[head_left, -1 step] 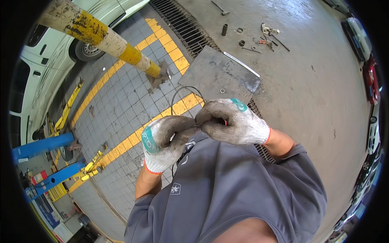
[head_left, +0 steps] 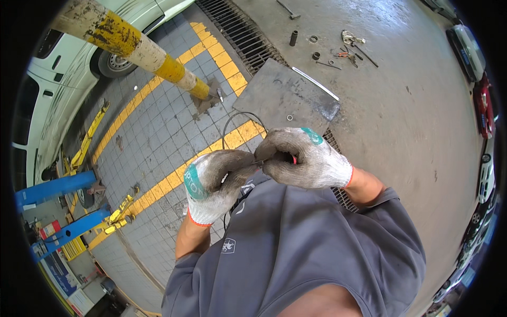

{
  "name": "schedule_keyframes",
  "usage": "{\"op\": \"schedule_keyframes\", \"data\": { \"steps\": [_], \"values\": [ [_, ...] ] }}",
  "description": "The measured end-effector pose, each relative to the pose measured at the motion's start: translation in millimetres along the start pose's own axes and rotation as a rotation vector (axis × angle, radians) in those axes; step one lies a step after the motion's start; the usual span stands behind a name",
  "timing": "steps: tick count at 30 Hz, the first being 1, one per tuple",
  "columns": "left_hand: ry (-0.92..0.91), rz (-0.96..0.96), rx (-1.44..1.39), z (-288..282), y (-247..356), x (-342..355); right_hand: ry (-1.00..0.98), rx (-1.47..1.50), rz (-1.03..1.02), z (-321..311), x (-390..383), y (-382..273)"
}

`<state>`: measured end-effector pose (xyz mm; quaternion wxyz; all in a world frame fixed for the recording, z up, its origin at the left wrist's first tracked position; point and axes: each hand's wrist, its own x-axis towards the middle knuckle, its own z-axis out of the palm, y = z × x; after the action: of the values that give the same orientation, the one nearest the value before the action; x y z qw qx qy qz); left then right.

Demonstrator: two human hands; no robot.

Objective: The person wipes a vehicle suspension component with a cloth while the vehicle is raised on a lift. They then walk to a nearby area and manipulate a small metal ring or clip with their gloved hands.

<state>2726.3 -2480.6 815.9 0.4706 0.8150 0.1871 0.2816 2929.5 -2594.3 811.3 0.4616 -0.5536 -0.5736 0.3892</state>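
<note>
Both hands wear grey-white work gloves with green patches and orange cuffs. They meet fingertip to fingertip in front of my chest. My left hand (head_left: 219,179) is closed in a pinch, and so is my right hand (head_left: 301,158). Between the fingertips runs a short, thin dark strand (head_left: 259,162), mostly covered by the gloves. Just beyond the hands arches a thin black cable (head_left: 227,125), its ends passing out of sight behind the gloves; whether it is the same piece as the strand, I cannot tell. A small red bit (head_left: 294,159) shows inside my right hand's curl.
A dark flat plate (head_left: 280,95) lies ahead, with a ring (head_left: 289,118) and a pale strip (head_left: 315,83) on it. Hand tools (head_left: 346,54) and sockets lie beyond. A floor grate (head_left: 240,34), a yellow-white post (head_left: 163,66), blue lift arms (head_left: 58,187) and a white van (head_left: 68,95) surround the spot.
</note>
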Motion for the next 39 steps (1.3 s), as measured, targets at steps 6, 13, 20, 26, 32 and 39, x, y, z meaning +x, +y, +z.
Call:
{"op": "schedule_keyframes", "data": {
  "steps": [6, 13, 20, 26, 32, 39],
  "values": [
    [-0.054, 0.122, 0.042, -2.8, -1.0, -1.5, -0.031, 0.020, 0.042, -4.3, 2.7, -4.9],
    [-0.038, 0.219, 0.162, -1.8, -4.3, -6.3, -0.036, 0.077, 0.017, -0.9, 1.4, 4.8],
    [0.008, 0.149, 0.075, -8.2, -16.8, -13.5, -0.067, 0.075, 0.021, -10.3, 1.3, -7.7],
    [-0.082, 0.238, 0.178, -10.6, -7.4, -1.8, -0.069, 0.064, 0.080, -8.3, 1.1, -9.2],
    [-0.044, 0.346, 0.341, -14.9, -2.8, -0.9, -0.075, 0.189, 0.316, -12.1, 1.6, -12.6],
    [0.003, 0.207, 0.324, -17.6, -4.9, -5.1, -0.091, 0.064, 0.266, -17.5, -0.4, -10.8]
  ]
}}
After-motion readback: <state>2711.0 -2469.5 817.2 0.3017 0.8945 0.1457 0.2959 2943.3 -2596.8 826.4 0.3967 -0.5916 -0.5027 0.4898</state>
